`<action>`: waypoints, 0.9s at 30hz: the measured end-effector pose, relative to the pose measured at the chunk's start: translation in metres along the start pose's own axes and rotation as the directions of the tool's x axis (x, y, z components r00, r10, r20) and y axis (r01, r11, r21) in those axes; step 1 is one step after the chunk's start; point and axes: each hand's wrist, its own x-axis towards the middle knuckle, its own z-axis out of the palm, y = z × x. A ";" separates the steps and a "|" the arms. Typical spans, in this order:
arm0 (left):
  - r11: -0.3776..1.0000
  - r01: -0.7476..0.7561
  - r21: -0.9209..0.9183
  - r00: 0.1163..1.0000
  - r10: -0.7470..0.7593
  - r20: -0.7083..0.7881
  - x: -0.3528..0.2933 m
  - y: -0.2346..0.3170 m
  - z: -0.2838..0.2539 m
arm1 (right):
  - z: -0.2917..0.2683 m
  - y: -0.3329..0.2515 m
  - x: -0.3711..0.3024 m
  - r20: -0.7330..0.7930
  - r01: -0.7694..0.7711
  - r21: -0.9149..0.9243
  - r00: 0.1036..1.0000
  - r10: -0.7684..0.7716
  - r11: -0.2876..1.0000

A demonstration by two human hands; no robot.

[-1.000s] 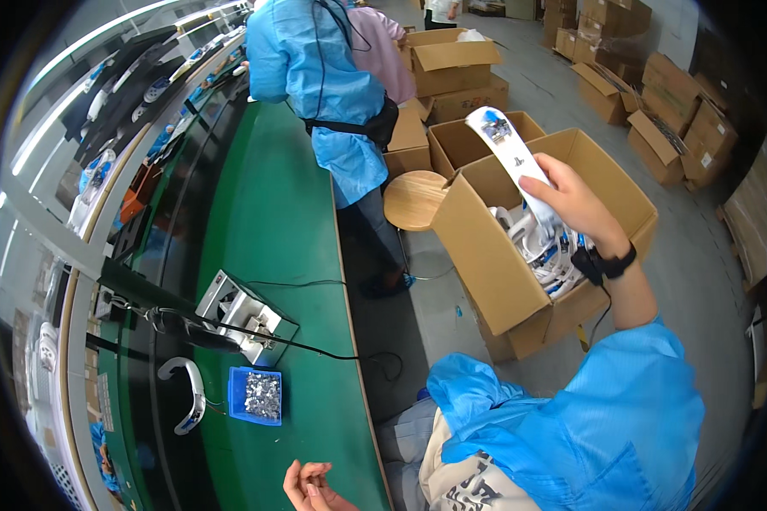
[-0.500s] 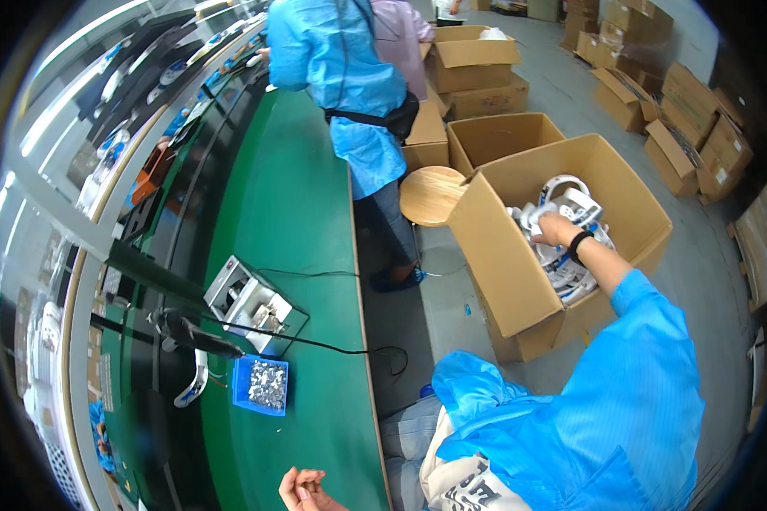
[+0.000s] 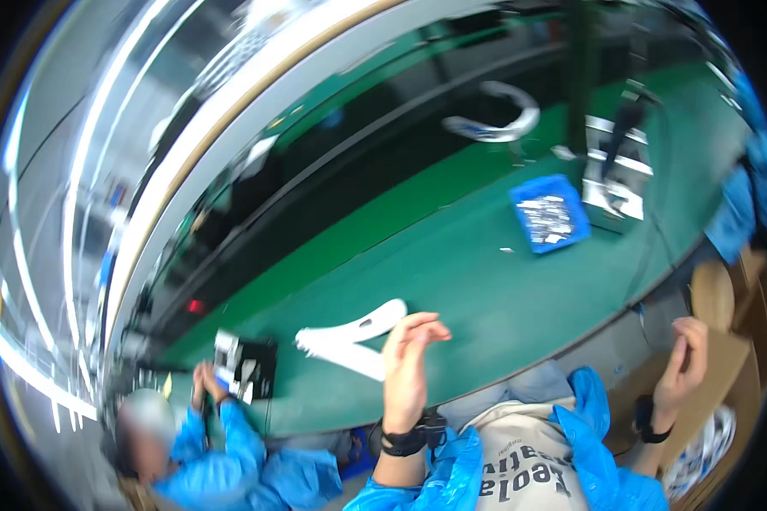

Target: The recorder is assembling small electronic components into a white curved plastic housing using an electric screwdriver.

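Note:
My left hand (image 3: pixel 407 375) is raised over the near edge of the green bench, its fingers loosely bent with nothing seen in them. Just beside it, and partly behind it, lies a white V-shaped plastic piece (image 3: pixel 349 339) on the bench top. My right hand (image 3: pixel 687 368) hovers at the right, by the cardboard box (image 3: pixel 714 375), fingers stretched upward and holding nothing. White and blue plastic parts (image 3: pixel 703 451) lie inside that box. Farther back on the bench is a blue bin (image 3: pixel 541 247) of small metal pieces, with a curved white piece (image 3: pixel 520 128) beyond it.
Beside the bin stands a small bench device (image 3: pixel 609 192) with a dark cable. At the lower left, a co-worker in a blue smock (image 3: pixel 230 477) has both hands at another small device (image 3: pixel 251 366). A round wooden stool (image 3: pixel 712 294) stands at the right; a shelf rail crosses the upper left.
My view has swung left from the boxes to the bench. My right hand has come out of the box without a part; my left hand has moved next to the white V-shaped piece.

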 end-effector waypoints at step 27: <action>0.988 -0.151 0.015 0.808 0.132 -0.574 0.026 -0.067 -0.196 | 0.320 -0.197 0.032 0.817 -0.177 0.543 0.338 -0.467 0.821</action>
